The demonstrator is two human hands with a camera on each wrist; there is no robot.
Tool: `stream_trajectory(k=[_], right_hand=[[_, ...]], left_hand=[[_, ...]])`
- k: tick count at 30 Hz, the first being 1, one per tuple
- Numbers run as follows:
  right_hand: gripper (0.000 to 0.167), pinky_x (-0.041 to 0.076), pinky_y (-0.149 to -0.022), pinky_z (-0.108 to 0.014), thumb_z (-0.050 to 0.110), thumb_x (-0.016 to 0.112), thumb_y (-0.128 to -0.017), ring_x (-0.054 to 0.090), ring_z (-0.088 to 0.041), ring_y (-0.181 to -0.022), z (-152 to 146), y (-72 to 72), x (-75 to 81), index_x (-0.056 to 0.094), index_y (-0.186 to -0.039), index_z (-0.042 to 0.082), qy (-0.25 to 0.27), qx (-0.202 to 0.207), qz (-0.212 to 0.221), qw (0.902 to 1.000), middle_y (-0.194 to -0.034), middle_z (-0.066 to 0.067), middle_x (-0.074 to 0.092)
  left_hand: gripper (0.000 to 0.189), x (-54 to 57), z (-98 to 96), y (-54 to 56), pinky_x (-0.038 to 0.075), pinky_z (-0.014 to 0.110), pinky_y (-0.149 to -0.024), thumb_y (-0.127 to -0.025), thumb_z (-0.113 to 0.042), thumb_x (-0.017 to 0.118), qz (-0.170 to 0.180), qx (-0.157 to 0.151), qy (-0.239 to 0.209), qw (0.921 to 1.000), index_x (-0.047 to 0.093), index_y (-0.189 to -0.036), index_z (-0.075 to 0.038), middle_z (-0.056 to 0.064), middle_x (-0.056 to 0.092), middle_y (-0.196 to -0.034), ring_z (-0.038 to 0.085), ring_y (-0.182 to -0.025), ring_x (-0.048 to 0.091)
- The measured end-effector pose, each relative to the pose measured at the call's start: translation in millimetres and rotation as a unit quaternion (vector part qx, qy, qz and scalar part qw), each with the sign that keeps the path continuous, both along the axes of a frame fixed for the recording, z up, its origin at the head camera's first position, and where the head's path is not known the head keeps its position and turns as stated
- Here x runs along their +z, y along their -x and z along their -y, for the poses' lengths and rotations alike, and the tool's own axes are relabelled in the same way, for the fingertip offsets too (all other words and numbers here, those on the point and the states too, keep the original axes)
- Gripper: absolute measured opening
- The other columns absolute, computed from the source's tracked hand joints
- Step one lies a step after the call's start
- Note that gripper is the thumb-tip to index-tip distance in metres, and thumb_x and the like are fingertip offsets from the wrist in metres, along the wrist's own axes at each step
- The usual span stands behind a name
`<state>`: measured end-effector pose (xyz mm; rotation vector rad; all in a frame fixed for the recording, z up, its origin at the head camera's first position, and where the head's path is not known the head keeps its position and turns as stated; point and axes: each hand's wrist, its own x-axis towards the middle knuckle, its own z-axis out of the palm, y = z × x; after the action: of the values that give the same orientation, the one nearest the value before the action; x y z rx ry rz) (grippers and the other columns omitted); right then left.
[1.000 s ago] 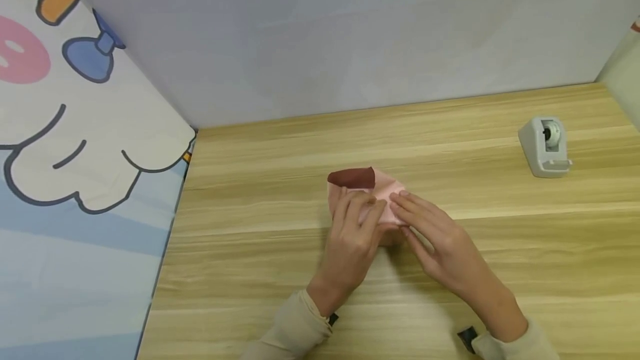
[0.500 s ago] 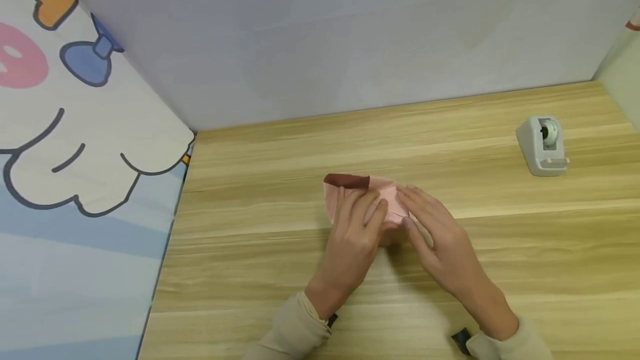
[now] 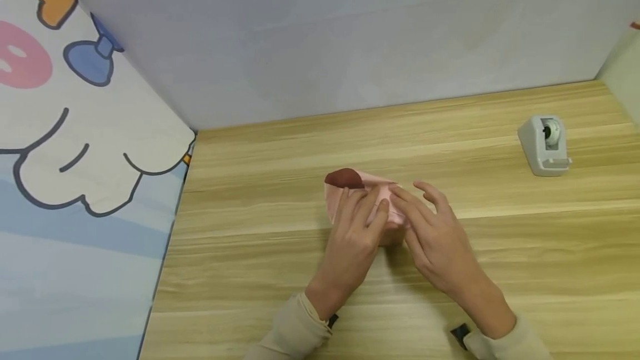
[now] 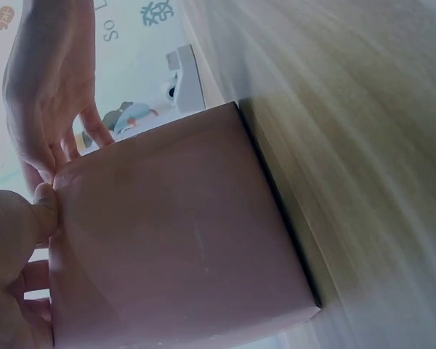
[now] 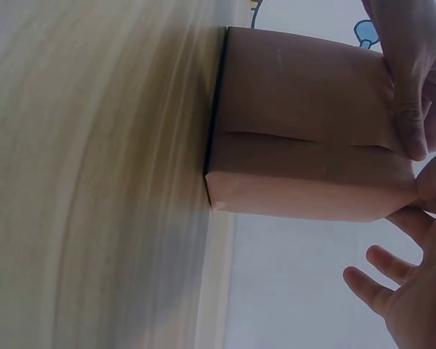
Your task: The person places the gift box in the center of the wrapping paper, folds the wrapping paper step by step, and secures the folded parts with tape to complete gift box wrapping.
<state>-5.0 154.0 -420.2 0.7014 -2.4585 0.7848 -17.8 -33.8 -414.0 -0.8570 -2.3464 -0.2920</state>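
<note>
A box wrapped in pink paper [image 3: 392,235] stands on the wooden table, its loose paper gathered at the top. One raised flap [image 3: 344,178] at the far left shows a dark red inside. My left hand [image 3: 350,238] rests on the top, its fingertips pressing the folded paper; its thumb lies at the near upper edge of the wrapped box [image 4: 174,233] in the left wrist view. My right hand [image 3: 442,240] touches the right upper corner, fingertips on the folded paper and thumb at the edge. In the right wrist view two right-hand fingers [image 5: 370,283] are spread away from the box.
A grey tape dispenser [image 3: 547,146] with a roll of tape stands at the back right of the table [image 3: 250,193]. A pale wall [image 3: 350,38] rises behind the table, and a cartoon-printed panel [image 3: 90,182] borders it on the left.
My right hand has shifted slightly, with one finger now lifted off the paper. The far paper edge has folded inward, and the dark red flap looks narrower and more rounded. The left hand stays in place.
</note>
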Motion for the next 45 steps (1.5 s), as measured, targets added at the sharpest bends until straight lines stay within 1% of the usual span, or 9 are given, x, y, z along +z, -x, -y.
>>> stream_trajectory(k=[6, 14, 21, 28, 32, 34, 36, 42, 45], right_hand=[[0.044, 0.042, -0.111, -0.056, 0.030, 0.041, -0.113, 0.054, -0.046, -0.133, -4.7, -0.8, -0.9, 0.068, -0.135, 0.002, 0.005, 0.005, -0.061, 0.9981, -0.139, -0.010, 0.070], [0.034, 0.051, -0.086, -0.050, 0.029, 0.059, -0.107, 0.068, -0.040, -0.109, -6.4, -3.5, 3.8, 0.081, -0.110, 0.004, 0.035, -0.018, -0.156, 0.9869, -0.109, -0.008, 0.081], [0.035, 0.049, -0.096, -0.050, 0.027, 0.056, -0.109, 0.065, -0.043, -0.112, -1.9, -2.2, 5.1, 0.078, -0.116, 0.001, 0.045, 0.001, -0.128, 0.9907, -0.114, -0.012, 0.080], [0.036, 0.047, -0.094, -0.047, 0.033, 0.061, -0.106, 0.066, -0.040, -0.108, -3.8, -2.5, 6.9, 0.082, -0.108, 0.003, 0.078, 0.005, -0.115, 0.9903, -0.108, -0.010, 0.081], [0.053, 0.045, -0.095, -0.047, 0.051, 0.056, -0.105, 0.060, -0.040, -0.119, -7.1, 2.8, 7.5, 0.075, -0.126, 0.006, 0.065, 0.003, -0.045, 0.9969, -0.121, -0.010, 0.078], [0.061, 0.044, -0.098, -0.051, 0.056, 0.049, -0.106, 0.055, -0.041, -0.125, -8.7, 5.7, 6.7, 0.070, -0.135, 0.007, 0.028, 0.004, -0.017, 0.9995, -0.132, -0.010, 0.074], [0.061, 0.043, -0.099, -0.054, 0.055, 0.054, -0.104, 0.051, -0.043, -0.126, -9.5, 8.4, 5.7, 0.064, -0.141, 0.007, -0.011, 0.009, -0.002, 0.9999, -0.140, -0.012, 0.068], [0.065, 0.045, -0.096, -0.056, 0.026, 0.079, -0.084, 0.050, -0.044, -0.116, -10.2, 7.9, 3.5, 0.062, -0.143, 0.005, -0.064, -0.012, -0.025, 0.9976, -0.140, -0.014, 0.066], [0.053, 0.046, -0.093, -0.056, 0.030, 0.076, -0.090, 0.052, -0.043, -0.114, -10.2, 4.8, 4.8, 0.068, -0.135, 0.003, -0.055, -0.033, -0.045, 0.9969, -0.133, -0.014, 0.070]], left_hand=[[0.033, 2.4, 0.0, -1.3, 0.049, 0.044, -0.112, -0.105, -0.030, 0.057, 0.001, 0.002, 0.007, 1.0000, 0.074, -0.119, -0.005, 0.013, 0.072, -0.130, 0.027, -0.121, 0.063], [0.036, 4.4, -1.3, -1.4, 0.051, 0.044, -0.110, -0.105, -0.033, 0.056, -0.003, 0.009, 0.013, 0.9999, 0.074, -0.118, -0.005, 0.013, 0.072, -0.130, 0.026, -0.121, 0.063], [0.030, 5.3, -1.1, -1.8, 0.050, 0.046, -0.111, -0.105, -0.028, 0.060, 0.010, 0.010, 0.008, 0.9999, 0.074, -0.119, -0.006, 0.012, 0.073, -0.130, 0.027, -0.121, 0.063], [0.023, 7.2, -2.2, -4.4, 0.050, 0.056, -0.112, -0.104, -0.018, 0.064, 0.032, 0.017, 0.010, 0.9993, 0.075, -0.121, -0.006, 0.010, 0.072, -0.131, 0.027, -0.122, 0.063], [0.023, 6.8, -2.2, -4.1, 0.050, 0.056, -0.111, -0.103, -0.018, 0.065, 0.033, 0.020, 0.014, 0.9992, 0.075, -0.120, -0.006, 0.009, 0.073, -0.130, 0.026, -0.124, 0.064], [0.023, 6.3, -2.3, -3.9, 0.050, 0.056, -0.111, -0.103, -0.017, 0.065, 0.031, 0.021, 0.015, 0.9992, 0.075, -0.120, -0.006, 0.010, 0.073, -0.129, 0.026, -0.126, 0.064], [0.023, 6.1, -2.6, -3.6, 0.050, 0.056, -0.111, -0.104, -0.017, 0.064, 0.030, 0.022, 0.016, 0.9992, 0.075, -0.120, -0.006, 0.010, 0.073, -0.130, 0.026, -0.127, 0.064], [0.024, 6.1, -4.1, -2.9, 0.050, 0.056, -0.111, -0.105, -0.019, 0.061, 0.027, 0.033, 0.025, 0.9988, 0.075, -0.120, -0.007, 0.009, 0.073, -0.131, 0.024, -0.127, 0.066], [0.023, 7.0, -5.4, -2.3, 0.051, 0.055, -0.110, -0.105, -0.019, 0.061, 0.023, 0.035, 0.024, 0.9988, 0.075, -0.119, -0.008, 0.008, 0.074, -0.130, 0.024, -0.125, 0.067]])
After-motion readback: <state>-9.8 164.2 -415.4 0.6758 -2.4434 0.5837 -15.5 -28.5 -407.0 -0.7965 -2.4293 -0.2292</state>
